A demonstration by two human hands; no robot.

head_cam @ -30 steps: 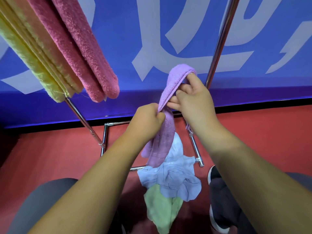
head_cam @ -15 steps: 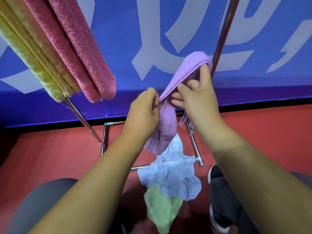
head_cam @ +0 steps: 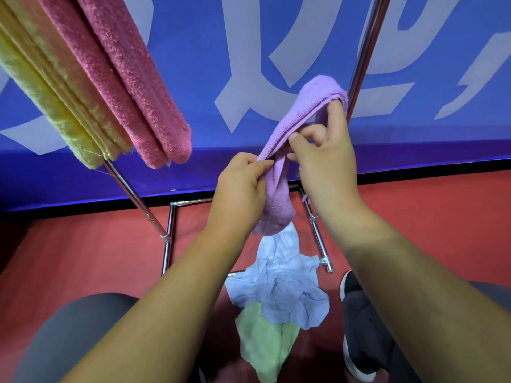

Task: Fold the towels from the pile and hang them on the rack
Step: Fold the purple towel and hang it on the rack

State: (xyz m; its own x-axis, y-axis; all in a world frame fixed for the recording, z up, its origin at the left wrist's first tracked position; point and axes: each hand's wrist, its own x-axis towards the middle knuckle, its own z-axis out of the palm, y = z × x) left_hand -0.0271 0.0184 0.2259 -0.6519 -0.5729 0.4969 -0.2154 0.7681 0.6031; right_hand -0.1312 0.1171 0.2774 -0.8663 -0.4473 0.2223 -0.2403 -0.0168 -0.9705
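Lilac terry towel (head_cam: 279,194) is mid-air, doubled over, just in front of the chrome rack pole (head_cam: 365,51). Left hand (head_cam: 240,189) pinches the layers mid-length. Right hand (head_cam: 326,161) has one finger hooked in the top fold, others pinching below. Risk: layers slip from the left pinch, the fold opens, and the tail drops onto the pale blue and green cloth pile (head_cam: 282,283) on the floor.
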